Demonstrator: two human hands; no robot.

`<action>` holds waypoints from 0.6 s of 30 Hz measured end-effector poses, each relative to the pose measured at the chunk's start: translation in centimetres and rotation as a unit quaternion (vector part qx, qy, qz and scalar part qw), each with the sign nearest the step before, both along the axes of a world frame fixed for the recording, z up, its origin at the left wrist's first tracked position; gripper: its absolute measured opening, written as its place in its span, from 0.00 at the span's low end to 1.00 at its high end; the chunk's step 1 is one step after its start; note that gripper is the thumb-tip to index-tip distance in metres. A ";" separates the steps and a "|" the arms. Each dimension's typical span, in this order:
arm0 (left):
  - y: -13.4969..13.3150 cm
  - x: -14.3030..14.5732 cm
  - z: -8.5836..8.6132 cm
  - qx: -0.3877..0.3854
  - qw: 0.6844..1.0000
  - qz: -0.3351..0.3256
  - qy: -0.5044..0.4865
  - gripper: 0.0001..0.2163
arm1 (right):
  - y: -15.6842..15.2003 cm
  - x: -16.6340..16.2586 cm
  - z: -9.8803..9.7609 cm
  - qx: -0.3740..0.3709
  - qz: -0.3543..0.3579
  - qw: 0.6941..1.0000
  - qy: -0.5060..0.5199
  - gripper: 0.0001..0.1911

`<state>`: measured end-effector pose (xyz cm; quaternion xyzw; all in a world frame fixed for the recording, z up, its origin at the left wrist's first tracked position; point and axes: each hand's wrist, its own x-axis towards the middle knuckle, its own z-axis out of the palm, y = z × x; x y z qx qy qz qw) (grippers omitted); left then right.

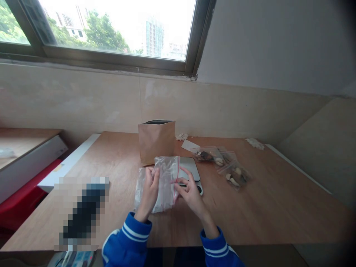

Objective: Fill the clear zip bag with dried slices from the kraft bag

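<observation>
Head view: both hands hold 1 clear zip bag (164, 181) upright just above the wooden table (264, 207); the left hand (150, 191) pinches the bag's left edge near the top, fingers closed on the plastic; the right hand (190, 193) grips the right edge at the red zip line, fingers also closed on it. Directly behind the held bag lies a flat kitchen scale (190, 168), partly hidden by the plastic; beyond that stands an open brown paper bag (157, 141). To the right of the right hand, well apart, lie 2 filled zip bags (222, 163) holding small pale and dark pieces. Left of the left hand sits a blurred dark object (83, 211). Blue sleeves with white stripes (130, 237) cover both wrists.
</observation>
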<state>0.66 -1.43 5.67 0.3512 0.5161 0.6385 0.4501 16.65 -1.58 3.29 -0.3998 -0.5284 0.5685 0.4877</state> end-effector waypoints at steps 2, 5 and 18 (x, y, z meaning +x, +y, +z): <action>-0.3 -1.5 -0.1 0.005 0.999 0.019 0.042 0.16 | 0.3 2.1 -1.0 0.047 -0.052 0.997 -0.041 0.31; -0.3 -3.7 -1.3 -0.074 0.994 0.051 0.063 0.19 | 1.9 7.5 -2.9 0.152 -0.258 0.931 -0.207 0.27; -1.5 -2.8 -4.6 -0.012 0.781 0.015 0.624 0.22 | 2.4 20.3 -7.5 0.145 -0.487 0.696 -0.507 0.17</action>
